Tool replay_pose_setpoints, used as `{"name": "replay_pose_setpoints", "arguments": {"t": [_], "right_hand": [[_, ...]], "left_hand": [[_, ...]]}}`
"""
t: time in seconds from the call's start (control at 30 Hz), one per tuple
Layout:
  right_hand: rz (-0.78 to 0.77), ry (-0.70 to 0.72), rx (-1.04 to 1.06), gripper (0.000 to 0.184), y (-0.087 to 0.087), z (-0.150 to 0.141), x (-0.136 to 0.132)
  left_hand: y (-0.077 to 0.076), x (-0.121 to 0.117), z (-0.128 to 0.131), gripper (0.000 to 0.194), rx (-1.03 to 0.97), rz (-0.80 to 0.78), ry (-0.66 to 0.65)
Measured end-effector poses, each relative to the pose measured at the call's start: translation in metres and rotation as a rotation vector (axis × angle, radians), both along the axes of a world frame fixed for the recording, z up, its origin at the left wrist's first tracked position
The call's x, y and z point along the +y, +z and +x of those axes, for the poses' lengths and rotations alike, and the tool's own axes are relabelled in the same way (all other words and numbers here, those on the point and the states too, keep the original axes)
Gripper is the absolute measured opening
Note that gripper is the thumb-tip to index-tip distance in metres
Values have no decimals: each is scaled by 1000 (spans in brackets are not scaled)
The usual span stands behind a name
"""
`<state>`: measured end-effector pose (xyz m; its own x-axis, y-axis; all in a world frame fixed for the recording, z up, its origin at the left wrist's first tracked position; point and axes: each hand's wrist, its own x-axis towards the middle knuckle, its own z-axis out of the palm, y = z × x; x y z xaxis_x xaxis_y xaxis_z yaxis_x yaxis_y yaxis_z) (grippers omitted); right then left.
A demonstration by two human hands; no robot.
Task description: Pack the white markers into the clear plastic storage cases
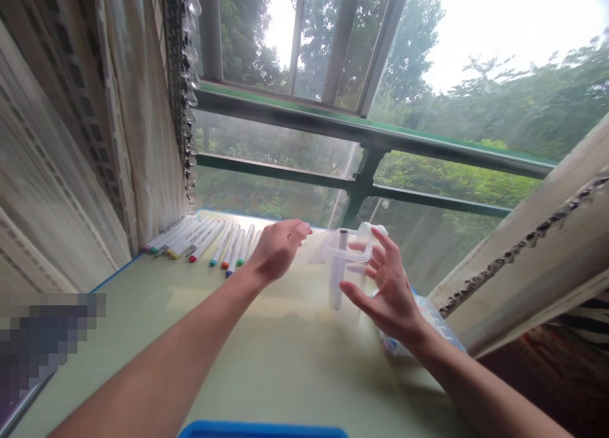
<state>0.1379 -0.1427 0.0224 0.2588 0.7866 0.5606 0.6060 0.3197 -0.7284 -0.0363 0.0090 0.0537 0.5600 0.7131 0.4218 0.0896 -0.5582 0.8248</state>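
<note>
A clear plastic box (359, 301) stands upright on the table, with one marker (338, 279) visible inside it. My right hand (387, 285) curves around the box's right side, thumb in front and other fingers at the back. Its index finger reaches the top corner. To the left, my left hand (280, 247) is closed, fingers bent together beside a see-through flap (316, 247) at the box's top. Whatever its fingertips hold is hidden. Several white markers with coloured ends (202, 241) lie side by side left of my left hand, some partly covered by it.
Behind my right wrist sits another clear case (440, 324) with small coloured things in it. The blue edge of an object (264, 428) shows at the bottom. The pale green table (266, 362) ends at a window (304, 178), with curtains (137, 108) on both sides.
</note>
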Motion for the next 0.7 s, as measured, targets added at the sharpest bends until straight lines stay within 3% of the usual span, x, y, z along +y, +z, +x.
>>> {"name": "replay_pose_setpoints", "arguments": {"t": [0.2, 0.4, 0.53, 0.7], "right_hand": [[70, 104, 87, 96, 0, -3, 4], [44, 190, 111, 91, 2, -4, 4], [37, 289, 120, 89, 3, -4, 3], [1, 351, 145, 89, 4, -5, 1]], "left_hand": [[4, -14, 1, 44, -62, 56, -68], [-7, 0, 5, 44, -206, -152, -6], [-6, 2, 7, 42, -205, -312, -47], [-1, -3, 8, 37, -126, -312, -111]]}}
